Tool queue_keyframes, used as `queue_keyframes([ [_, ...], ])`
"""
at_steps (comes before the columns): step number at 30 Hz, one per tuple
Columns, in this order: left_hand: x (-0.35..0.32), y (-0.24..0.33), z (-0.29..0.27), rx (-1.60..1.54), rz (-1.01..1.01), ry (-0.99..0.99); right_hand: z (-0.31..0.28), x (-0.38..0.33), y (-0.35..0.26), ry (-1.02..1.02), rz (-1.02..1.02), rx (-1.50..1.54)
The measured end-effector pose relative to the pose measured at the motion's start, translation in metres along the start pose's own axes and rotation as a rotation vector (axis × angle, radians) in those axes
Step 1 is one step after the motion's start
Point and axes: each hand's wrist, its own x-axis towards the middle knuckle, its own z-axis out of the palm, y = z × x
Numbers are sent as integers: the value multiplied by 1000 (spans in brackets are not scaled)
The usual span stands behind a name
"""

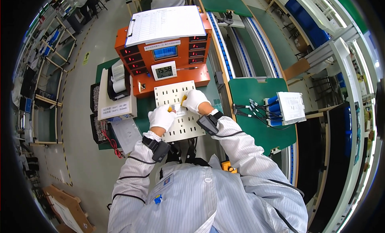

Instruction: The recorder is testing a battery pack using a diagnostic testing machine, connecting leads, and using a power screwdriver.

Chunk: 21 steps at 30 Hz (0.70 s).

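A cream-coloured plate (182, 131) with rows of slots lies in front of me, below the orange test box. Over its left part my left hand (161, 118), in a white glove, has its fingers curled together. My right hand (195, 100), gloved too, is closed in a pinch over the plate's right part. Yellow-orange shows at the fingertips of both hands. Between them lies a small pale rectangular piece (180, 111), partly covered by the fingers. What either hand pinches is too small and hidden to name.
The orange box (184, 74) carries displays, a small clock (164, 70) and a clipboard (166, 25). Left are a white box (120, 108), bins of small parts (100, 131) and red leads (112, 143). On the right green board (256, 88) lie black cables (256, 110) and blue-white units (290, 108).
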Motion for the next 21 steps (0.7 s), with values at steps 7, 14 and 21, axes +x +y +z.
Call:
queue_keyframes([
  [7, 2, 1, 0, 69, -6, -15, 1, -2, 1, 9, -21, -17],
  [14, 3, 2, -1, 70, -9, -24, 8, 1, 2, 78, -51, -36],
  [21, -1, 12, -10, 85, -22, -77, 5, -6, -5, 59, -7, -45],
])
